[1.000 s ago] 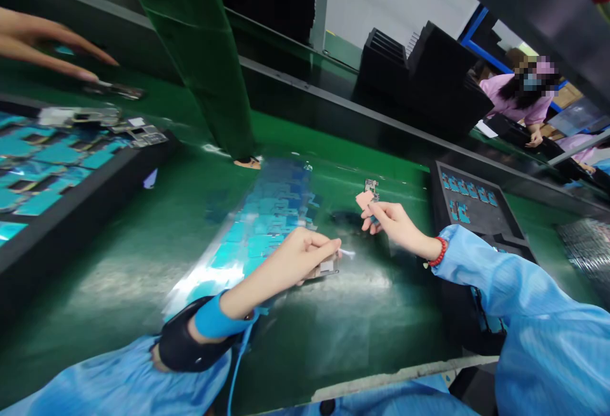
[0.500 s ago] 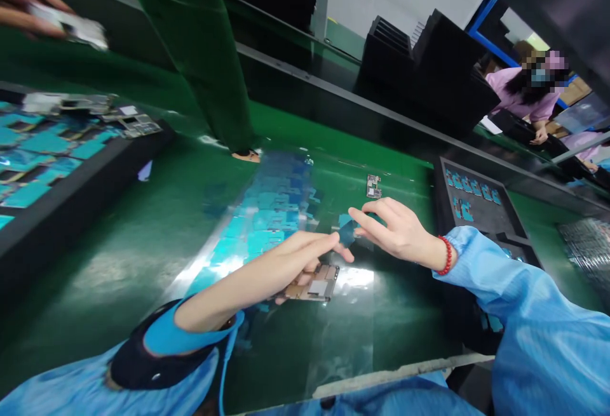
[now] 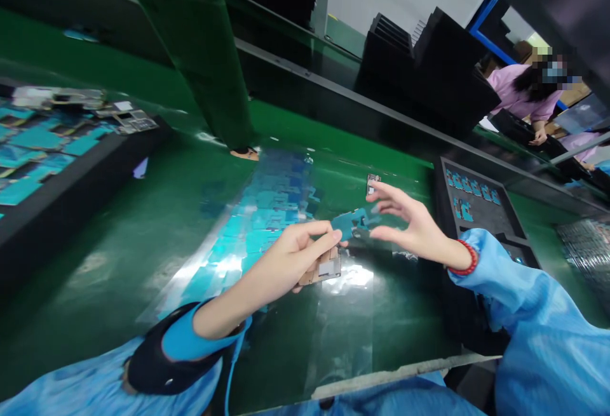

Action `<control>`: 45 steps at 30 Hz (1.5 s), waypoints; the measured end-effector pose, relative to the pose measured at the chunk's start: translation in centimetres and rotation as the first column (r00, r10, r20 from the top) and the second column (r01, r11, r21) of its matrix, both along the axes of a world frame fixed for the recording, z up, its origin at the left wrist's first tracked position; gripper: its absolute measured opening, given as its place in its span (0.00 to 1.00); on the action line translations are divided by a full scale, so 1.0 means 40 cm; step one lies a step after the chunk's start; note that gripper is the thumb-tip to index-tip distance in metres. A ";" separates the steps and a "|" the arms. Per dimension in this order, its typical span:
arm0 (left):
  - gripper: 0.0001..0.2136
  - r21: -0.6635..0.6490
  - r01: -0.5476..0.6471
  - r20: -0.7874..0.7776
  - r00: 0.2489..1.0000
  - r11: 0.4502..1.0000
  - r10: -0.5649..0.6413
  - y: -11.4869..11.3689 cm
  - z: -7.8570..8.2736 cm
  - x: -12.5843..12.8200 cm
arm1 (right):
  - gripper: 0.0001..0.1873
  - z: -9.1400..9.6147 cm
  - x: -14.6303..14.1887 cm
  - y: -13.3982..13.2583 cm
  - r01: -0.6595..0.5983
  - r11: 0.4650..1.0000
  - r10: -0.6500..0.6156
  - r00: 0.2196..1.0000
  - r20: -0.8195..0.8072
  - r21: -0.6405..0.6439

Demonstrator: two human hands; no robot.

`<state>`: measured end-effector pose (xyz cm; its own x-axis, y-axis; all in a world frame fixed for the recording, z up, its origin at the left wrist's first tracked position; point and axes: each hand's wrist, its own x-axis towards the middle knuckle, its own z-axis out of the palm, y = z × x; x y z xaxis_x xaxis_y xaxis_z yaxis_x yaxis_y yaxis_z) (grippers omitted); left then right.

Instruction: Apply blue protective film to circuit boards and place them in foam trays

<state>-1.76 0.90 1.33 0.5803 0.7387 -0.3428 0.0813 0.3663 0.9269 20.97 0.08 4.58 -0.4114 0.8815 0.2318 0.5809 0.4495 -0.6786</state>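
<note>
Left hand (image 3: 312, 251): closed, thumb and index pinching one end of a teal board-shaped piece (image 3: 350, 224); a metallic phone circuit board (image 3: 328, 268) sits under the same hand, held by the lower fingers, their grip mostly hidden. Right hand (image 3: 405, 222): well open, thumb apart from the fingers, nothing visibly gripped, beside the teal piece's free end. Can't tell if it touches that end, blurry there. Can't tell either if the piece is bare film or a film-covered board.

Both pieces are up in front of the person, over the green work mat (image 3: 281, 352). A small circuit board (image 3: 370, 185) lies flat beyond, near the right fingertips.

Risks: one hand has two parts, so shifting the pinch could let the metallic board slip and drop. The teal piece is pinched at one end only; a knock from the right fingers could twist or bend it. Bare fingertips on board surfaces may leave marks. Careless right-hand sweep could nudge the small board. The wrist strap cord (image 3: 232, 371) hangs below the left forearm, could snag. Blue film sheet (image 3: 252, 213) lies beside the left hand; a dropped part could land on it.
</note>
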 end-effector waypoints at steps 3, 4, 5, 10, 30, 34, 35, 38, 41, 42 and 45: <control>0.18 0.052 0.046 -0.025 0.999 0.998 -0.045 -0.006 -0.002 -0.001 | 0.23 0.016 0.002 -0.002 0.103 0.897 -0.223 0.945 -0.241 -0.430; 0.19 0.069 0.064 -0.034 0.998 0.996 -0.062 -0.007 -0.003 -0.001 | 0.20 0.019 0.001 -0.003 0.103 0.860 -0.264 0.928 -0.263 -0.500; 0.18 0.083 0.074 -0.041 0.997 0.994 -0.070 -0.008 -0.004 -0.002 | 0.18 0.021 -0.001 -0.004 0.101 0.839 -0.283 0.920 -0.271 -0.534; 0.15 0.013 -0.008 -0.015 1.000 1.000 0.008 0.002 -0.018 -0.001 | 0.12 0.024 -0.003 -0.010 0.250 0.939 -0.299 0.932 -0.203 -0.236; 0.22 0.043 -0.274 0.008 0.962 0.961 0.274 0.006 -0.059 0.002 | 0.06 -0.015 -0.018 -0.015 0.310 0.940 -0.341 0.871 -0.352 -0.142; 0.14 -0.060 -0.293 0.050 0.954 0.954 0.296 0.002 -0.028 0.002 | 0.07 -0.003 -0.025 -0.018 0.214 0.942 -0.304 0.869 -0.390 -0.257; 0.14 -0.079 -0.278 0.078 0.956 0.957 0.284 0.000 -0.023 0.000 | 0.06 -0.001 -0.026 -0.019 0.193 0.948 -0.283 0.874 -0.394 -0.252; 0.13 -0.066 -0.316 0.136 0.937 0.946 0.323 -0.006 -0.019 -0.004 | 0.02 -0.001 -0.028 -0.024 0.157 0.968 -0.225 0.892 -0.393 -0.198; 0.12 0.007 -0.412 0.128 0.904 0.911 0.408 -0.010 -0.018 -0.002 | 0.02 -0.005 -0.032 -0.027 0.148 0.963 -0.230 0.887 -0.401 -0.224; 0.11 0.006 -0.433 0.120 0.895 0.901 0.429 -0.012 -0.017 0.000 | 0.02 -0.007 -0.034 -0.026 0.157 0.953 -0.255 0.878 -0.405 -0.260; 0.08 -0.088 -0.458 0.089 0.881 0.885 0.465 -0.015 -0.012 0.005 | 0.03 -0.010 -0.038 -0.021 0.193 0.904 -0.355 0.836 -0.417 -0.382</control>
<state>-1.57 0.31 0.85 0.2140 0.9107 -0.3534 -0.2066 0.3958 0.8948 19.46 -0.77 4.19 -0.0547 0.9982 0.0260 0.2247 0.0376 -0.9737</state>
